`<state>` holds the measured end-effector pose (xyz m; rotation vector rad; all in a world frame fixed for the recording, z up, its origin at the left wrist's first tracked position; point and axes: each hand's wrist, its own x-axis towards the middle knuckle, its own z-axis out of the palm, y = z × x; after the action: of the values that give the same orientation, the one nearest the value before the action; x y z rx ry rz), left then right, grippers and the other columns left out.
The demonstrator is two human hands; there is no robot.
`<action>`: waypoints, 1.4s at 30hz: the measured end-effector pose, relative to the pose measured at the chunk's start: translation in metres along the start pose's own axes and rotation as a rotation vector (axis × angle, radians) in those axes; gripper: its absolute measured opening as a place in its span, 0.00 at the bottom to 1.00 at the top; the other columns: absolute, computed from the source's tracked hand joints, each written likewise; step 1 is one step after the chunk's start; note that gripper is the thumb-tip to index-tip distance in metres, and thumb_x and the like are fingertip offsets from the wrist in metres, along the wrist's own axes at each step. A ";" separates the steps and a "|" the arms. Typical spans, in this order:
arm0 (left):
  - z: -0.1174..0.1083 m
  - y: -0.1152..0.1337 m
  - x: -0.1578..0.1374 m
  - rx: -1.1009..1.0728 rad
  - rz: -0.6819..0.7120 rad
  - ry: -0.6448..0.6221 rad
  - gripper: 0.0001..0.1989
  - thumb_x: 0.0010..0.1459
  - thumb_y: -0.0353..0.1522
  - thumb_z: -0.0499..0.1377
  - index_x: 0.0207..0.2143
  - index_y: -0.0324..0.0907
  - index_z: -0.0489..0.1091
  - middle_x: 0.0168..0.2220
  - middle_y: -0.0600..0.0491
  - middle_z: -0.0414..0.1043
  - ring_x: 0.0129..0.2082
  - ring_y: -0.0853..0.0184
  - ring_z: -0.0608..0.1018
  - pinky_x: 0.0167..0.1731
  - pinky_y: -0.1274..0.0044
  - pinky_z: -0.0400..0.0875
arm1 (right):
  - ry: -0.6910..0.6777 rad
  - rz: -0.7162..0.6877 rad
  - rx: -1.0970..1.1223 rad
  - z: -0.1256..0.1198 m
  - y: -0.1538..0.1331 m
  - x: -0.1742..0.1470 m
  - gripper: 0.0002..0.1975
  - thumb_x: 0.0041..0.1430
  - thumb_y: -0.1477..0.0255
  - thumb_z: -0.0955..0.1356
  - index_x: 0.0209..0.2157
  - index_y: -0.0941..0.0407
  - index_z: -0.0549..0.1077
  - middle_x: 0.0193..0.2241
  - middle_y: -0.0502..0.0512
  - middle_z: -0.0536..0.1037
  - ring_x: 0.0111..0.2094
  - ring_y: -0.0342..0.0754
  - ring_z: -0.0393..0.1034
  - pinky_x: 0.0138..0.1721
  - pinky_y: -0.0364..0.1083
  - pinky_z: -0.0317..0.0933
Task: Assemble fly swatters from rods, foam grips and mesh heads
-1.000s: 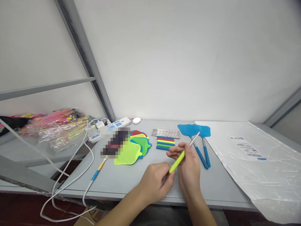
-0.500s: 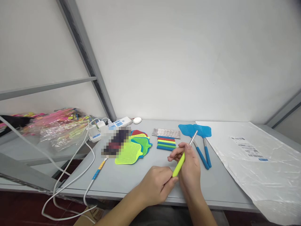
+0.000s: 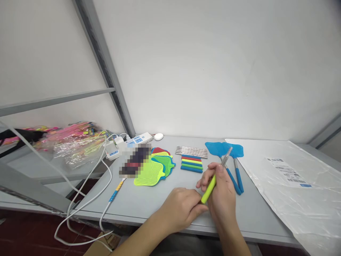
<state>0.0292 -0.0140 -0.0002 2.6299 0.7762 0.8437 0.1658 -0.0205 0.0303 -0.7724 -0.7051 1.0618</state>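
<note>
Bare table (image 3: 149,199) left of hands (image 3: 205,204)

A grey tabletop (image 3: 149,202) carries many things. Near its back edge lie a white power strip (image 3: 138,138), a small white oval thing (image 3: 158,136), a row of metal rods (image 3: 191,152) and two blue fly swatters (image 3: 234,167). Coloured swatter heads (image 3: 153,169) and coloured handle sleeves (image 3: 191,163) lie in the middle. A clear plastic bag (image 3: 293,181) covers the right side.

blurred patch (image 3: 135,160), plastic sheet (image 3: 306,199) cut off
</note>
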 end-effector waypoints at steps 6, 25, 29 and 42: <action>-0.036 -0.017 -0.018 0.076 -0.234 0.278 0.07 0.66 0.33 0.51 0.35 0.42 0.66 0.30 0.52 0.70 0.32 0.65 0.71 0.36 0.74 0.63 | -0.228 -0.202 -0.767 -0.020 -0.011 0.003 0.12 0.59 0.61 0.69 0.43 0.49 0.77 0.28 0.51 0.74 0.29 0.48 0.66 0.30 0.46 0.58; -0.049 -0.066 -0.065 0.356 -0.554 0.167 0.20 0.65 0.37 0.52 0.58 0.42 0.60 0.63 0.43 0.60 0.66 0.53 0.56 0.61 0.57 0.56 | -0.586 -0.418 -1.626 -0.015 0.052 0.003 0.17 0.66 0.76 0.60 0.52 0.53 0.72 0.37 0.58 0.71 0.40 0.53 0.66 0.37 0.49 0.64; -0.052 -0.065 -0.066 0.336 -0.532 0.188 0.20 0.64 0.36 0.54 0.58 0.42 0.60 0.62 0.43 0.61 0.66 0.54 0.58 0.61 0.58 0.58 | -0.573 -0.415 -1.535 -0.015 0.051 0.001 0.15 0.67 0.74 0.61 0.52 0.54 0.72 0.37 0.58 0.71 0.41 0.53 0.67 0.39 0.50 0.66; -0.055 -0.065 -0.065 0.518 -0.434 0.167 0.27 0.63 0.21 0.46 0.62 0.49 0.59 0.61 0.50 0.65 0.65 0.59 0.60 0.62 0.52 0.46 | -0.586 -0.423 -1.319 -0.011 0.042 -0.006 0.15 0.68 0.74 0.59 0.52 0.53 0.71 0.38 0.57 0.71 0.41 0.52 0.67 0.41 0.51 0.66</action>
<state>-0.0751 0.0077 -0.0127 2.6432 1.7351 0.8226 0.1528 -0.0159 -0.0116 -1.3227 -2.0550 0.2946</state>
